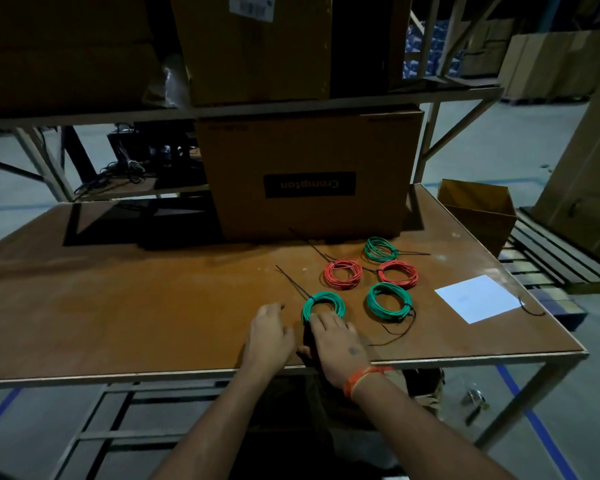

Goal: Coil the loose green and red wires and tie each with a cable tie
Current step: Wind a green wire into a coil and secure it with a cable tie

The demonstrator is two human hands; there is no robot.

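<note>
Green coil (323,305) lies tied under my right hand's (340,344) flat fingers; left hand (269,336) rests relaxed, gripping nothing; I'd slide it beside the others.

The right hand (338,344) hides the nearest green coil's (323,304) near side.

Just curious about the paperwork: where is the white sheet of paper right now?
In the head view, the white sheet of paper lies flat near the brown wooden table's right edge, right of the nearest green wire coil.

A single head-worn, wide-angle view — angled forward and down, taken close over the near edge of the tabletop (118,306).
</note>
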